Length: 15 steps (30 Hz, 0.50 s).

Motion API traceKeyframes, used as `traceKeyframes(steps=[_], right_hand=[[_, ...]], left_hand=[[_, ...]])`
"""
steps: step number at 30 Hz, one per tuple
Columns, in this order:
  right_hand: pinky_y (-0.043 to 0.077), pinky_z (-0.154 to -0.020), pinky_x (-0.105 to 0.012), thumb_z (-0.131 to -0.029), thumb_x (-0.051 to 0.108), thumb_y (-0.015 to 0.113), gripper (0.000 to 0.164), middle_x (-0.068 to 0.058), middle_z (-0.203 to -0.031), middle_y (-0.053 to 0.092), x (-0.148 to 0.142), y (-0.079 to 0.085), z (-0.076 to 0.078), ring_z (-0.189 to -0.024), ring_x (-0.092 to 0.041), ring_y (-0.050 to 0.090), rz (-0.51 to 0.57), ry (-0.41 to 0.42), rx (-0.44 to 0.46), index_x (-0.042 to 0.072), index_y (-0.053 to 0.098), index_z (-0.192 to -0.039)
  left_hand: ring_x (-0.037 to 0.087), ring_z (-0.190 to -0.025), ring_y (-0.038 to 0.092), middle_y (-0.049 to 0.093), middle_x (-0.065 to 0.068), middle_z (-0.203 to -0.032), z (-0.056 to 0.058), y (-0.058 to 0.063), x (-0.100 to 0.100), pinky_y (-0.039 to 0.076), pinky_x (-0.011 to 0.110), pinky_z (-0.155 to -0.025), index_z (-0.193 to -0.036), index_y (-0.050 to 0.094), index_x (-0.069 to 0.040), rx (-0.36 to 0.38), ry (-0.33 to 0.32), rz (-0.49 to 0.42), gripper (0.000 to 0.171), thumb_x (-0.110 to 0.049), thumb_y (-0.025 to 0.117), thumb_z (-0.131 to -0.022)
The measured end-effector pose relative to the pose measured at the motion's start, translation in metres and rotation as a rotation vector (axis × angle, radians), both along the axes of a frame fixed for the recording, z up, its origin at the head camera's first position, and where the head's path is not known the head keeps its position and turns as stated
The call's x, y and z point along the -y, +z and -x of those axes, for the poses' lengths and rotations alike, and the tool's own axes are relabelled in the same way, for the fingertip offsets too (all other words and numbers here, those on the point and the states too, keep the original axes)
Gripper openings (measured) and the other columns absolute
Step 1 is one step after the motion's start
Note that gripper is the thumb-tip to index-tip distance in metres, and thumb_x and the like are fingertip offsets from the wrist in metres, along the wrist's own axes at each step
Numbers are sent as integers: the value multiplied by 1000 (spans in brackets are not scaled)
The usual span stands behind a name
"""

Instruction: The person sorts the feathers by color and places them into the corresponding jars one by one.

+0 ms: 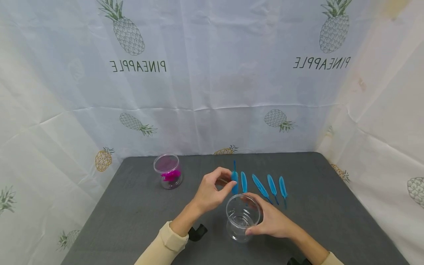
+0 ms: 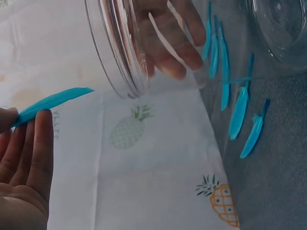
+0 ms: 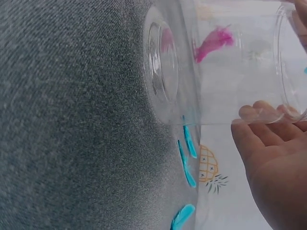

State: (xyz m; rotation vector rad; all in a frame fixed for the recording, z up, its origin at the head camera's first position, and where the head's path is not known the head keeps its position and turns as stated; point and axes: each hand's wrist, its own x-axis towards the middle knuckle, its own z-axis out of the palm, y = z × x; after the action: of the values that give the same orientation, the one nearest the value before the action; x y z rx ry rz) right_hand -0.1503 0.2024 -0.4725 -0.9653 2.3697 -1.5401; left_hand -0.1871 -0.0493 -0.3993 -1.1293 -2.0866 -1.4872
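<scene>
My left hand (image 1: 212,188) pinches a blue feather (image 2: 55,101) between thumb and fingers. In the head view that feather stands close to upright, quill end up. My right hand (image 1: 273,219) is wrapped round the side of a clear plastic jar (image 1: 239,235), whose open mouth faces up. Through the jar wall, the right fingers (image 2: 168,62) show in the left wrist view. The held feather is beyond and slightly left of the jar's rim. Several more blue feathers (image 1: 260,186) lie in a loose row on the table, just past the right hand.
A second clear jar (image 1: 172,183) with a bright pink feather (image 1: 171,175) inside stands at the table's back left. The dark grey table (image 1: 132,221) ends at a hanging white cloth (image 1: 228,88) printed with pineapples. Black straps (image 1: 197,233) are at the wrists.
</scene>
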Motion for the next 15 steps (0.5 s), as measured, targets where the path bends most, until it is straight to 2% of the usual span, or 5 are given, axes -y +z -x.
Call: traceKeyframes(steps=[7,15], right_hand=[[33,-113,-20,-82,14,86,92,-12,-155,43,-1,-1,1,-144,-31,41,18,24,6,7,30,-155],[33,-112,-19,-83,13,85,92,-19,-155,40,-2,-1,2,-143,-42,38,11,24,31,5,28,-155]], left_hand=[[16,-83,72,71,10,-93,-5,-8,-3,59,26,-72,-110,60,-5,16,-52,-1,22,-1,72,-92],[14,-81,71,71,8,-94,-10,-20,-3,59,25,-72,-112,59,-6,41,-88,42,26,0,73,-91]])
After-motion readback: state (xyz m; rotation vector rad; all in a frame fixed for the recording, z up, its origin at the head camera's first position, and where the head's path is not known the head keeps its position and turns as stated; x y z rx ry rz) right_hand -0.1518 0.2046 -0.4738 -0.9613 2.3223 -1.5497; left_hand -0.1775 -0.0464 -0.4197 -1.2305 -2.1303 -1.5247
